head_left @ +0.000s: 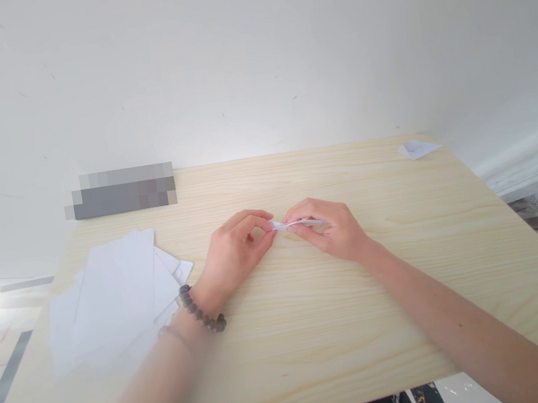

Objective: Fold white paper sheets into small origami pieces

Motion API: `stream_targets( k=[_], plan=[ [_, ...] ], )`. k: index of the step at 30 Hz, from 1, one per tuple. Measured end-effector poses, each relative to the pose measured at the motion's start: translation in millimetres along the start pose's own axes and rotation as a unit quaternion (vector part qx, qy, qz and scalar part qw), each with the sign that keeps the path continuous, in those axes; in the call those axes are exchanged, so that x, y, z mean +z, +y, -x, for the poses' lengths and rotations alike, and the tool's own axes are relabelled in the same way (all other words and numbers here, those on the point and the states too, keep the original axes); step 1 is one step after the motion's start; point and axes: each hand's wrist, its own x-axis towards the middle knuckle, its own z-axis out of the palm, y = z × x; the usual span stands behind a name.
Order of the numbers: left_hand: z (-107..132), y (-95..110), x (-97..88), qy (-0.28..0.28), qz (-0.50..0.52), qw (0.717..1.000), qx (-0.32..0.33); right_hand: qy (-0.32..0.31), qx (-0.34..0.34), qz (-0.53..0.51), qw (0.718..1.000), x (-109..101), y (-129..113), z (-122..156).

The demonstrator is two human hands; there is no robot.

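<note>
Both my hands meet at the middle of a pale wooden table [318, 329], pinching a small folded piece of white paper [297, 223] between them. My left hand [236, 250] has its fingers curled and grips the paper's left end; a beaded bracelet [202, 311] circles that wrist. My right hand [328, 229] is closed over the paper's right part, holding it just above the tabletop.
A loose pile of white paper sheets [116, 295] lies at the table's left. A small folded white paper [417, 148] sits at the far right corner. A grey blurred object [123, 191] rests at the back left against the white wall.
</note>
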Motion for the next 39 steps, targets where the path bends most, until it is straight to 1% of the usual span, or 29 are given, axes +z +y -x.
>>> stream_targets(
  k=[5,11,16,20,26,33,35,39],
  plan=[
    [0.3,0.5,0.8,-0.025,-0.014,1.0,0.002,0.007,-0.018,0.005,1.0,0.7,2.1,-0.9],
    [0.5,-3.1,1.3,0.03,-0.037,0.998,-0.04,0.013,-0.031,-0.004,0.999,0.8,2.4,-0.7],
    [-0.4,-2.5,-0.5,0.031,-0.02,0.999,-0.006,0.012,-0.028,-0.004,1.0,0.6,1.5,-0.1],
    [-0.2,-3.6,-0.2,0.044,-0.006,0.999,0.006,0.01,-0.025,-0.004,1.0,0.3,1.5,-0.1],
    [1.3,-3.8,0.4,0.016,0.015,0.999,0.033,0.017,-0.031,0.003,0.999,0.6,1.3,-1.0],
    [1.8,1.8,-0.9,-0.045,-0.006,0.999,0.018,0.014,-0.047,0.009,0.999,1.4,2.6,0.1],
    [1.8,0.6,0.5,-0.048,-0.016,0.999,0.016,0.013,-0.051,0.013,0.999,2.3,3.1,0.5],
    [2.0,-2.6,2.6,-0.036,-0.052,0.998,0.001,0.008,-0.057,0.01,0.998,3.6,3.4,0.6]
  ],
)
